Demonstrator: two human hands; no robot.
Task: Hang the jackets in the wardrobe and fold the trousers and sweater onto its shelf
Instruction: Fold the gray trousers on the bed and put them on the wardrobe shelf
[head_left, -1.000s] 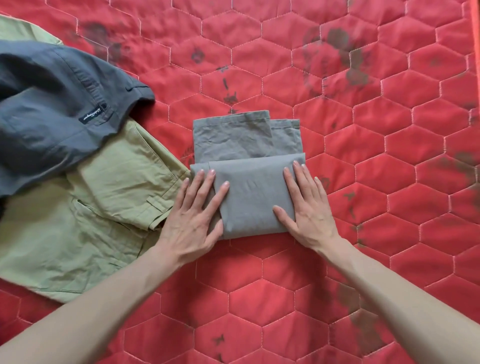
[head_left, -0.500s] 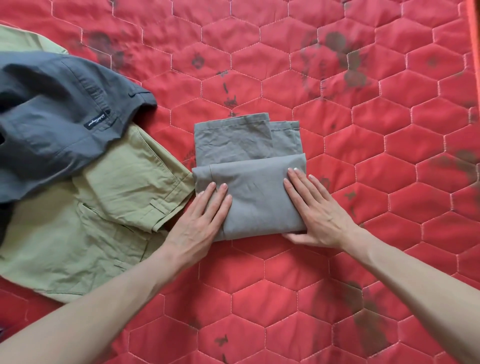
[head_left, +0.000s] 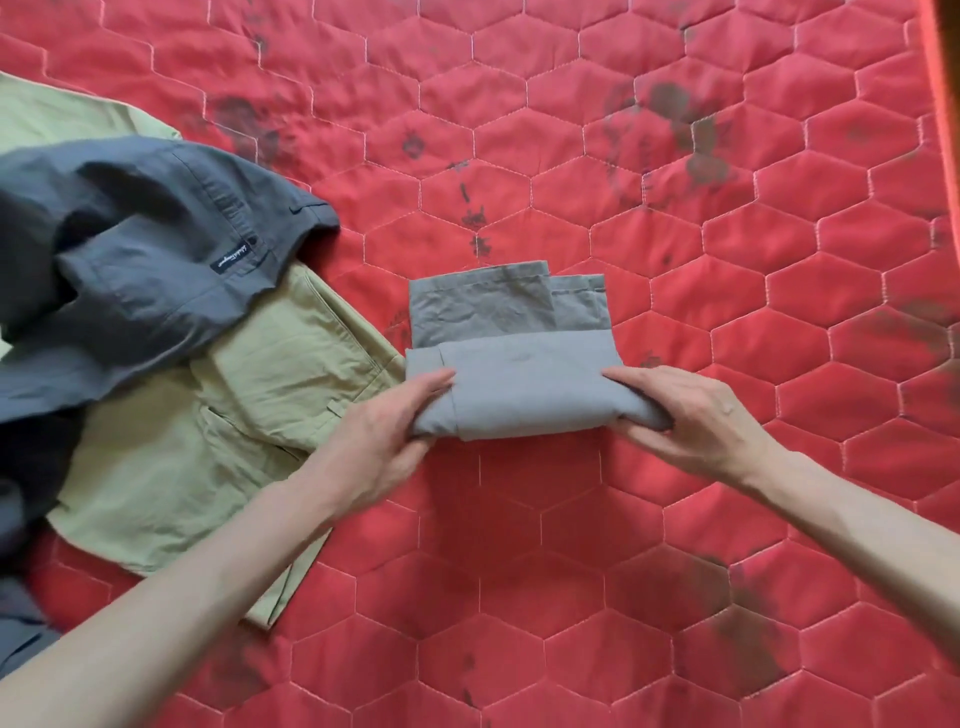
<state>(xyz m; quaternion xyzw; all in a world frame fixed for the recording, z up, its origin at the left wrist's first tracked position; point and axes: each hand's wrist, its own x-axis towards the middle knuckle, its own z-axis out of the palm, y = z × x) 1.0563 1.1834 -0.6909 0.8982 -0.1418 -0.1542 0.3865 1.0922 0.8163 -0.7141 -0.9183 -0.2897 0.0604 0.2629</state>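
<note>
Folded grey trousers (head_left: 519, 374) lie in a compact bundle at the middle of the red quilt. My left hand (head_left: 379, 436) grips the bundle's near left corner, thumb on top and fingers underneath. My right hand (head_left: 691, 415) grips the near right corner the same way. The near edge of the bundle is raised off the quilt; the far end rests on it. Olive-green trousers (head_left: 208, 426) lie spread out to the left, partly under a dark grey garment (head_left: 135, 270).
A red quilt (head_left: 675, 519) with hexagon stitching and dark stains covers the whole surface. Its right edge (head_left: 943, 78) shows at the top right corner. The wardrobe is out of view.
Both hands went from lying flat on the grey trousers to gripping the bundle's near corners. The near edge has lifted off the quilt.
</note>
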